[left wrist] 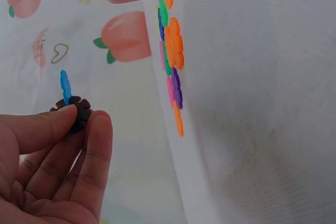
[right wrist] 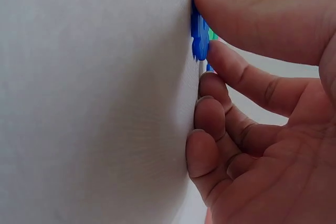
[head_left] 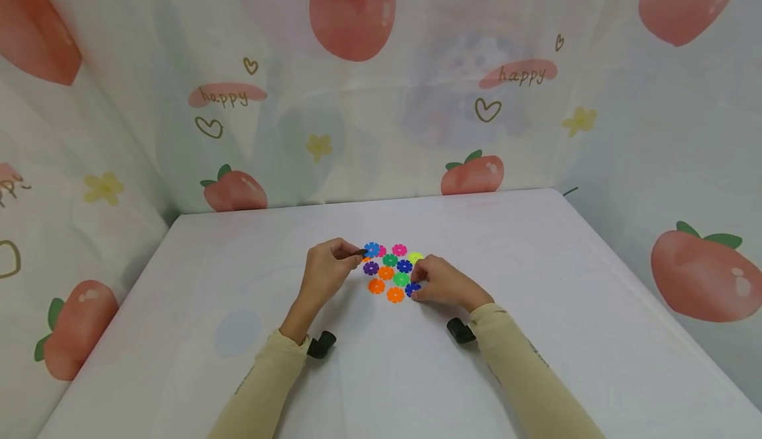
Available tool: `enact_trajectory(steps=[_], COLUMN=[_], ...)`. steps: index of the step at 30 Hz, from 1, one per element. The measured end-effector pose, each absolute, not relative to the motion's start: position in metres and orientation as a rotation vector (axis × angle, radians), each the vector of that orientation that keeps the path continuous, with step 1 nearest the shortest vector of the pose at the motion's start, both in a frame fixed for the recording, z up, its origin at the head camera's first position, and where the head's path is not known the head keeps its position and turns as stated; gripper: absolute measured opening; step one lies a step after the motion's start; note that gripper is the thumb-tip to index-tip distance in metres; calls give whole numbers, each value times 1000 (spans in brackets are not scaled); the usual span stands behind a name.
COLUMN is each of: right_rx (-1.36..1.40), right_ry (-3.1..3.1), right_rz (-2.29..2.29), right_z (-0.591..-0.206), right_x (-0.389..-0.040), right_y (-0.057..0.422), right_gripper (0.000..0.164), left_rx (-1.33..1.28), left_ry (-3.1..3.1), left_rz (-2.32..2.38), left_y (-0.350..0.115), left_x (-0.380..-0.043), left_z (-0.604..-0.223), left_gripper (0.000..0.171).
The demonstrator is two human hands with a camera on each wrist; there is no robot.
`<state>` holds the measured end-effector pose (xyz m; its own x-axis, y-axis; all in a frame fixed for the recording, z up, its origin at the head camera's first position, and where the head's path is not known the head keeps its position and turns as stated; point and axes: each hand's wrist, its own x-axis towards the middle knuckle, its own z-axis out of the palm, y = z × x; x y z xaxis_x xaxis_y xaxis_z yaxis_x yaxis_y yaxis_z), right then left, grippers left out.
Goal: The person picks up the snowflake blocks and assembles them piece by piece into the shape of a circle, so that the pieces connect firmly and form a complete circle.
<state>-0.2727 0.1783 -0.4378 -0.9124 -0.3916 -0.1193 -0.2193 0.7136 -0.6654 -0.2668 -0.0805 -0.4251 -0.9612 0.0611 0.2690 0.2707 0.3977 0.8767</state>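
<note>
My left hand (head_left: 326, 266) pinches a dark brown notched plastic disc (left wrist: 81, 113) between thumb and fingers, raised off the table. A light blue notched disc (left wrist: 65, 84) is slotted into the dark one and stands out from it. Low at the table my right hand (head_left: 445, 284) has its thumb and index finger on a dark blue disc (right wrist: 200, 36); its other fingers curl against the tabletop. Between the hands lies a flat group of similar discs: orange (head_left: 386, 273), purple (head_left: 371, 268), green (head_left: 389, 260), pink (head_left: 399, 250) and yellow (head_left: 415, 258). The right fingers partly hide the nearest ones.
A white-covered table (head_left: 178, 307) spreads out around the discs. Behind it and at both sides hang pale curtains (head_left: 381, 115) printed with peaches, hearts and lettering. A small black device (head_left: 322, 344) sits at each wrist, beside the beige sleeves (head_left: 262, 379).
</note>
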Motion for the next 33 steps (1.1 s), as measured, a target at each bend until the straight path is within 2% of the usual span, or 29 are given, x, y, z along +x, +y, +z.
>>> enact_trajectory(steps=[5,14,33], right_rx=[-419,-398,-399], right_ry=[2669,2695,2746], right_rz=[-1013,-1075,-1268], right_z=[-438,-437,-423], right_x=[-274,-277,-276], right_y=[179,185,187], right_gripper=[25,15,14], left_rx=[-292,-282,-302], left_ry=[-2467,-2474,-2482], left_rz=[-1605,-1620,-1610], left_y=[-81,-81,-77], left_x=[-267,-268,-268], left_z=[-426,-427,-427], left_gripper=[4,4,4])
